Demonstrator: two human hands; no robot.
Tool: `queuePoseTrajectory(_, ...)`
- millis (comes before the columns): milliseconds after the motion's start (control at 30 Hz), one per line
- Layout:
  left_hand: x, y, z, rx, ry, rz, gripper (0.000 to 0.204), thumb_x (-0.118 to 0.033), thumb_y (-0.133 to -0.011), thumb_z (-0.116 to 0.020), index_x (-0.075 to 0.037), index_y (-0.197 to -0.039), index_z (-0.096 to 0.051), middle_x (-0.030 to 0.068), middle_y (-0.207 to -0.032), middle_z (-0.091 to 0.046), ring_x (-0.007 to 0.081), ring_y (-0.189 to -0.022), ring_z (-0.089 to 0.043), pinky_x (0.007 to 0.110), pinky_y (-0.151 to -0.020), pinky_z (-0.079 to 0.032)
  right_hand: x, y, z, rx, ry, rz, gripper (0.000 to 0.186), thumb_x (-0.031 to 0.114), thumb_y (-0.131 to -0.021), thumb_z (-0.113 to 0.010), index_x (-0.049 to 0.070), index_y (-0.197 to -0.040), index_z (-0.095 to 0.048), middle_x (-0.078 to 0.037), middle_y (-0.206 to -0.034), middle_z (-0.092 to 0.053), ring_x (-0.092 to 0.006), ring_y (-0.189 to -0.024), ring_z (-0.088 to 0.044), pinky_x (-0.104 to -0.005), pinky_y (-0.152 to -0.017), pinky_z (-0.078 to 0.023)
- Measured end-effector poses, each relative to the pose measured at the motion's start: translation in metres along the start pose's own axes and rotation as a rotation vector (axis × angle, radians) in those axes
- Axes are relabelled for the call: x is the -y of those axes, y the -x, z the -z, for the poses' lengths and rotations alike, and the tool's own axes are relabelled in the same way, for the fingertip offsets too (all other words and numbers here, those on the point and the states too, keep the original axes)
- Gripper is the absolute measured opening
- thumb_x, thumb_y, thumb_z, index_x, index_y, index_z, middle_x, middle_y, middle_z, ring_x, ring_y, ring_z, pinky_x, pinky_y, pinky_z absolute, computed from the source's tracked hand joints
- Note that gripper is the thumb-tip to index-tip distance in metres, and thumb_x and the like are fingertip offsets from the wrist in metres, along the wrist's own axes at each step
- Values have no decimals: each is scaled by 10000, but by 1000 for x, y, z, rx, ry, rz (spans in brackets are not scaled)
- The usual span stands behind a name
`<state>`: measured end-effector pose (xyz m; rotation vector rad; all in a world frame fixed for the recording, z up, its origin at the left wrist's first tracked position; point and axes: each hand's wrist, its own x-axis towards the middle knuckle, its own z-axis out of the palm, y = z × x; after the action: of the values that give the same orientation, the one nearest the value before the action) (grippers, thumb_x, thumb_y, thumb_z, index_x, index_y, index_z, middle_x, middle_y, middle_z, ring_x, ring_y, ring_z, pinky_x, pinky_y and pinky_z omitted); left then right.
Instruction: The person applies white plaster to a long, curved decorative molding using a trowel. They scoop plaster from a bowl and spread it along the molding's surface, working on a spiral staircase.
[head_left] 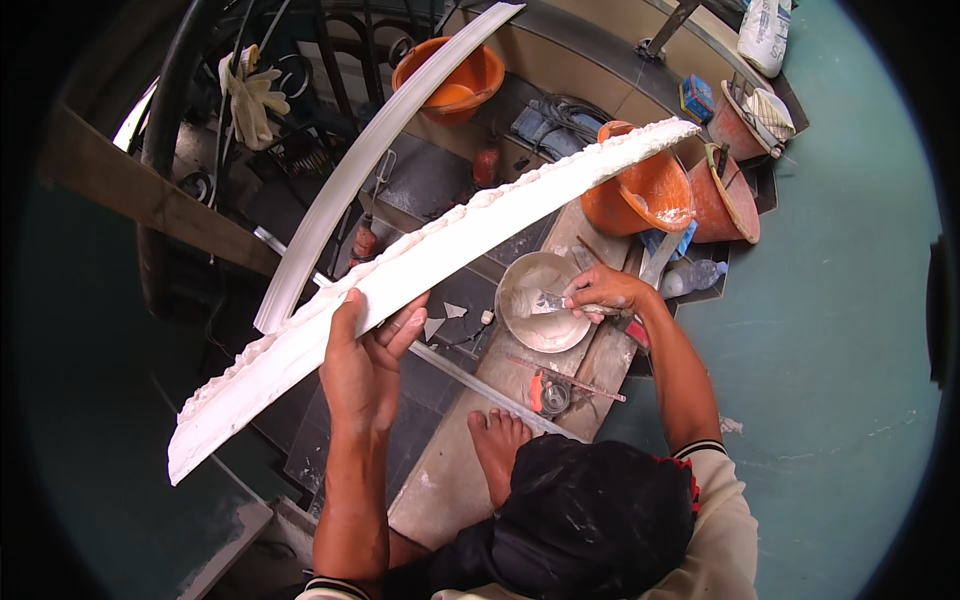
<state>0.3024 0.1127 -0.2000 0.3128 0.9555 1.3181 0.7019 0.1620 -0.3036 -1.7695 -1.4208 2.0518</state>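
Plaster-edged strip (450,250), one, in pinched left grip (365,365); one spatula (548,302) in clenched right grip (606,290)

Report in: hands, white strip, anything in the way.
Left hand gripping long white strip. Right hand holding putty knife, blade at bowl. White paste lumped along strip's upper edge. Strip's right end overlaps orange bucket in view; contact unclear.

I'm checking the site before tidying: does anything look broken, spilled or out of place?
Yes, two things stand out. Jagged white fragments lie loose on the dark tiles left of the bowl, looking like broken-off scraps. A clear plastic bottle seems to lie on its side, as if dropped or knocked over.
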Motion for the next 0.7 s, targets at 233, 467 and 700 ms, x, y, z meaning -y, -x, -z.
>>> queuePoseTrajectory(233, 0, 1, 2, -20, 3, -16, 463, -212, -1079, -428, 127, -1394, -421, 315, -1310, -608, 357, -1097, -724, 349, -871, -660, -50, 50, -27, -202, -557, 253, 170, 162, -973, -696, -2, -1004, -667, -78, -801, -683, -140, -582, -622, -261, -521, -488)
queuePoseTrajectory(467, 1, 1, -3, -11, 0, -8, 511, -250, -1087, -430, 109, -1449, -398, 310, -1298, -626, 359, -1104, -725, 365, -876, -655, -9, 18, -69, -682, -933, 867, 139, 146, -1016, -615, 28, -1086, -598, -90, -831, -653, -166, -608, -625, -288, -548, -513)
queuePoseTrajectory(700, 0, 0, 1, -14, 4, -3, 506, -246, -1078, -456, 105, -1439, -416, 299, -1309, -626, 374, -1110, -721, 380, -892, -651, 38, -48, -74, -1090, -656, 982, 175, 154, -1042, -613, 5, -1131, -586, -48, -884, -638, -97, -756, -593, -250, -677, -481)
